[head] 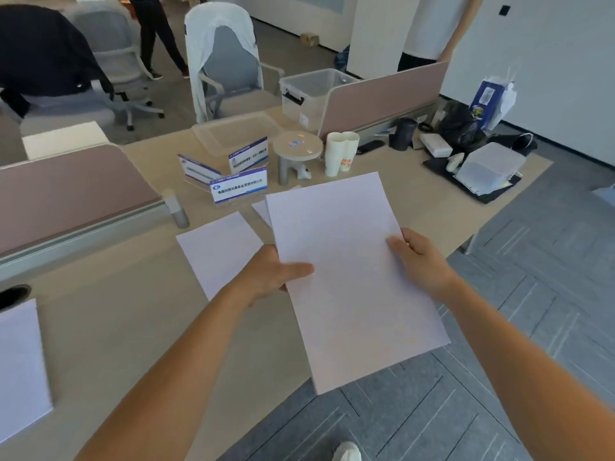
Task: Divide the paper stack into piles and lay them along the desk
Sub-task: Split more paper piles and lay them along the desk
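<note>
Both hands grip the paper stack [349,277] above the desk [109,327] edge: left hand [269,277] pinches its left side, thumb on top; right hand [417,261] clamps its right edge. One pile [219,251] lies flat on the desk just left of the held stack, another pile [20,367] well left of it near the frame edge. Corner of a further sheet [261,211] shows behind the stack's upper left, near the blue sign holders [238,189].

Hands: two, left [269,277] and right [421,257]
Held stack [349,277]: one
Piles on desk [100,327]: three showing, far left [20,367], middle [216,247], and an edge [263,211] behind the stack
Signs: three [239,188]
Cup stacks: two [341,154]
Chairs: three [229,68]
Tubs: one [309,94]
</note>
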